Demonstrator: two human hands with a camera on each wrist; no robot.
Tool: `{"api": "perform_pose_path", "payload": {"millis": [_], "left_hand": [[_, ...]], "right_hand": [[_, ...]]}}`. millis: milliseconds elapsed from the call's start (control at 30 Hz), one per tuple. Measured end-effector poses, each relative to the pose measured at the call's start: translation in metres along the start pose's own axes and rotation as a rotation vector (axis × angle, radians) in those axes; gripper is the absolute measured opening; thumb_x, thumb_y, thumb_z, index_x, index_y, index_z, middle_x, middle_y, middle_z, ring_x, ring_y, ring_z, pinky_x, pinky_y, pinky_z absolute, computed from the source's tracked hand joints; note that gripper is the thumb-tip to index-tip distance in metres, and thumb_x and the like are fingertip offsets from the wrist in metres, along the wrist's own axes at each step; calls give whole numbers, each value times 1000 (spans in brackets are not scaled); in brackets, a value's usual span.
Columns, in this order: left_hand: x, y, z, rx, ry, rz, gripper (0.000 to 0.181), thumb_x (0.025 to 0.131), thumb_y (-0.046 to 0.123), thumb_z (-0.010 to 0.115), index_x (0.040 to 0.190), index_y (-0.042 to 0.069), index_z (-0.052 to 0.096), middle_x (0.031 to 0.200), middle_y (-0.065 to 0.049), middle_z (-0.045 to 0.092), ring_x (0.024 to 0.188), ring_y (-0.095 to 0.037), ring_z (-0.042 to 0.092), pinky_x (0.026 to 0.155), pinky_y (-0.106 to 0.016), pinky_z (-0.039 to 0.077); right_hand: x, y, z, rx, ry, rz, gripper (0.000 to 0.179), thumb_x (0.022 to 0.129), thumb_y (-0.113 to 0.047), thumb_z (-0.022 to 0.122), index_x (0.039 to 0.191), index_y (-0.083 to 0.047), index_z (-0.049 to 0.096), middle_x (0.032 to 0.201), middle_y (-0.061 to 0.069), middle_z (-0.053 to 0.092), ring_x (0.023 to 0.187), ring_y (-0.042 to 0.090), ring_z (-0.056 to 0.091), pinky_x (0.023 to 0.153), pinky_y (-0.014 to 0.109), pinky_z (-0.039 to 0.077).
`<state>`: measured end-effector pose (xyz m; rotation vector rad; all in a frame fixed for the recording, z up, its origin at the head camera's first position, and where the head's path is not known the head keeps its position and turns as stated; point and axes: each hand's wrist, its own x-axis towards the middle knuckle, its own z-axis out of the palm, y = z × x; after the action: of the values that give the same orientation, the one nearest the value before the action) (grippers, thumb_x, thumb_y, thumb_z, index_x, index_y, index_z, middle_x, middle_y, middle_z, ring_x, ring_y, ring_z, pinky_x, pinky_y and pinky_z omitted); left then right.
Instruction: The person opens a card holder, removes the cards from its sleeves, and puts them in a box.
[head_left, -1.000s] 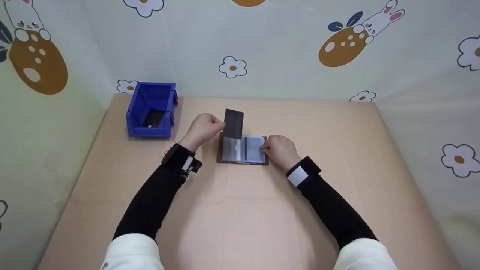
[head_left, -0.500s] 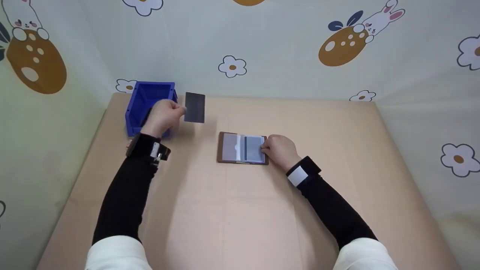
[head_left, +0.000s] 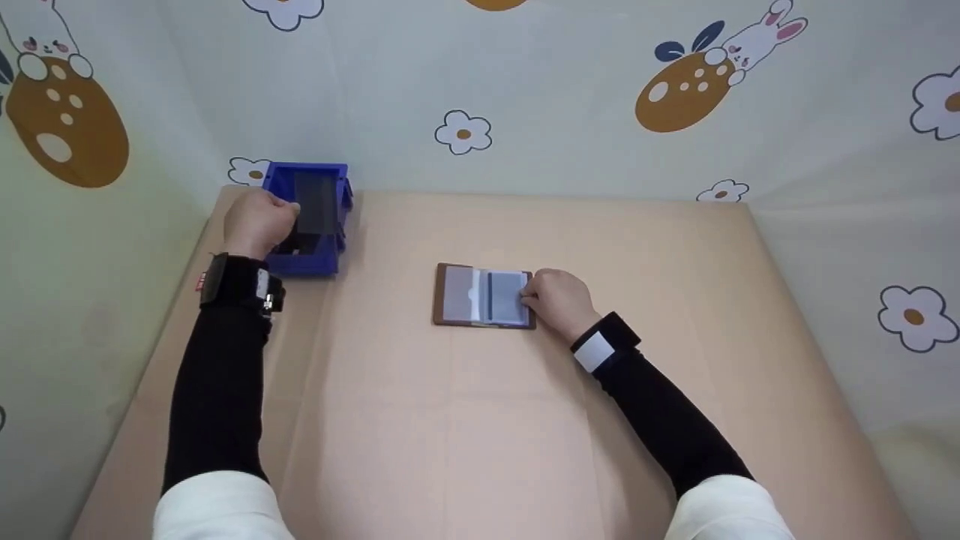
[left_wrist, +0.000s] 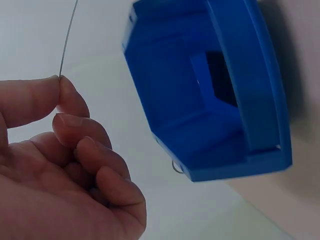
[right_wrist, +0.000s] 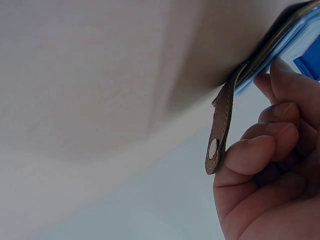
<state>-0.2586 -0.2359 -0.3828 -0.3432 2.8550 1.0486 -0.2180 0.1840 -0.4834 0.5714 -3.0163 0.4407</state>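
Note:
In the head view my left hand [head_left: 259, 221] pinches a dark card [head_left: 316, 202] by its edge, above the blue bin [head_left: 304, 265]. The left wrist view shows this card edge-on as a thin line [left_wrist: 67, 42] between thumb and index finger, apart from the bin. Another dark flat thing [left_wrist: 221, 80] lies inside the bin. A brown card holder [head_left: 439, 296] lies open on the table, its clear sleeves [head_left: 458, 294] showing. My right hand [head_left: 562, 301] pinches the right-hand sleeves at their outer edge. Its strap with a snap [right_wrist: 220, 127] hangs beside my curled fingers in the right wrist view.
The bin stands at the table's back left, near the patterned curtain [head_left: 405, 90] behind. The beige table [head_left: 450, 435] stretches around the card holder. Both wrists wear black bands with devices.
My left hand has carried the dark card left, away from the card holder to over the blue bin. The left side of the holder is uncovered. My right hand has stayed in place.

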Motion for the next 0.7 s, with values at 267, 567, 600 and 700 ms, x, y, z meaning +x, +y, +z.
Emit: {"api": "perform_pose_path", "payload": {"millis": [267,567,600,700], "left_hand": [[6,-10,3,119,19,-41,37,101,28,47,69,8,45,74,-6,48,77,-30,50,66,-39,36],[8,-9,4,124,0,-86,33,102,29,44,81,3,48,97,-18,55,87,-35,51,73,-45,39],[8,-9,3,125,1,-88,33,102,29,43,84,2,50,101,-19,56,89,-35,51,75,-46,39],[9,-11,-1,133,13,-89,35,101,29,43,94,-3,56,110,-25,58,94,-38,53,80,-51,40]], "right_hand": [[0,0,0,-11,-3,-1,11,84,-15,78,93,-9,80,84,7,70,79,25,67,70,40,53],[0,0,2,-15,-10,-2,11,84,-15,78,94,-10,80,86,6,71,80,25,68,70,40,53],[0,0,1,-13,-10,0,11,84,-15,78,94,-10,80,86,6,71,80,25,67,70,40,53],[0,0,0,-15,-3,-1,10,84,-14,79,93,-10,81,84,6,70,79,25,67,69,41,53]]}}
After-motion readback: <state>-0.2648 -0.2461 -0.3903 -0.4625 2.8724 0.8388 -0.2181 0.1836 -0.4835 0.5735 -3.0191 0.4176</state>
